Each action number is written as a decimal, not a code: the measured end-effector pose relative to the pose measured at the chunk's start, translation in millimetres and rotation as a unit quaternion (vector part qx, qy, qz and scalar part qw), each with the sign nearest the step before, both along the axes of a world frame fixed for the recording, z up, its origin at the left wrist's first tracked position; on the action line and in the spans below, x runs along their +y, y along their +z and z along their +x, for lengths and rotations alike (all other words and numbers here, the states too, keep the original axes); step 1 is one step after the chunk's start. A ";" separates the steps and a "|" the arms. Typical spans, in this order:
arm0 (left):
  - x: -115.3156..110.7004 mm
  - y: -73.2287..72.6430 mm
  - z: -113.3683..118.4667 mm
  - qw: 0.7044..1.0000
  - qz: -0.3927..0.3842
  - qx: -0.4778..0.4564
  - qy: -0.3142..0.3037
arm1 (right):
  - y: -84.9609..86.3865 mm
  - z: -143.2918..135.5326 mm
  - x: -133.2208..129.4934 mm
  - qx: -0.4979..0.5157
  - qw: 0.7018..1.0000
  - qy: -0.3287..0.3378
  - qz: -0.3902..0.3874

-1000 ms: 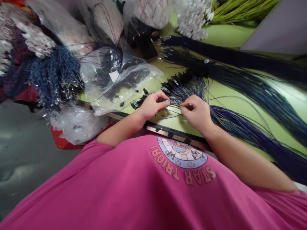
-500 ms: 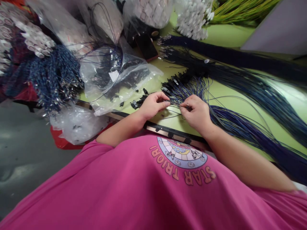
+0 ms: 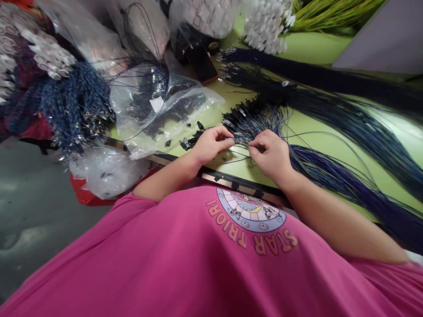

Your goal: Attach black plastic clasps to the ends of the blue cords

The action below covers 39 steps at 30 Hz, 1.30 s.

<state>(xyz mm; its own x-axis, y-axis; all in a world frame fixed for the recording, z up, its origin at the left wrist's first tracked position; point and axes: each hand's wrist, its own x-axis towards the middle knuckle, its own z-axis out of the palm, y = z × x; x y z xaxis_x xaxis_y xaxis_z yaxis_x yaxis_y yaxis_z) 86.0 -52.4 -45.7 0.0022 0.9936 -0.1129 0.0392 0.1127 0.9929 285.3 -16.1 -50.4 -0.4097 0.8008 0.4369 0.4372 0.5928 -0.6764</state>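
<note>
My left hand (image 3: 213, 143) is closed in a pinch, thumb against forefinger, over the table's near edge. What sits between those fingertips is too small and hidden to name. Facing it, my right hand (image 3: 271, 154) pinches a thin wire (image 3: 242, 144) that spans the short gap between the hands. Just beyond the fingers lies a bundle of blue and dark wires (image 3: 320, 165) ending in black plastic connectors (image 3: 243, 111). Several loose black connectors (image 3: 187, 143) rest beside my left wrist.
A clear plastic bag (image 3: 168, 110) lies left of the hands, with a phone (image 3: 201, 65) behind it. Long dark wire bundles (image 3: 330, 94) cross the green table (image 3: 310, 50). Blue twisted wires (image 3: 74, 103) hang at the left, above a red bin (image 3: 81, 191).
My right hand has shifted very slightly right, and its fingers have changed position a little on the wire. My left hand stays in place.
</note>
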 end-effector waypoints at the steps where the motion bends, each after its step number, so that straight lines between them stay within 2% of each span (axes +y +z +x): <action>1: -0.1 0.6 0.3 1.000 0.001 0.001 0.002 | -0.3 -0.1 -0.3 0.000 1.000 0.003 0.003; 13: -0.5 4.4 3.6 1.000 0.004 0.028 0.008 | 3.7 -0.4 -2.8 -0.015 1.000 0.018 -0.014; 19: -2.6 6.6 8.5 0.996 0.013 0.087 -0.011 | 4.1 -3.4 -4.2 0.016 0.996 0.031 -0.087; 26: -1.2 4.5 10.6 0.995 0.016 0.091 0.027 | 8.0 -2.0 0.4 -0.011 0.987 0.044 -0.156; 30: -2.3 4.9 10.2 0.993 0.011 0.115 0.007 | 6.8 -2.2 0.6 -0.033 0.987 0.050 -0.147; 33: -1.2 13.5 2.2 0.985 0.032 0.168 -0.003 | 7.6 -0.1 1.4 -0.018 0.989 0.049 -0.136; 37: 11.3 29.9 -15.3 0.948 0.077 0.309 0.024 | 11.2 4.1 1.1 0.044 0.997 0.012 -0.057; 39: 22.4 31.8 -21.9 0.921 0.105 0.374 0.015 | 12.1 3.6 -3.1 0.061 0.998 0.014 -0.014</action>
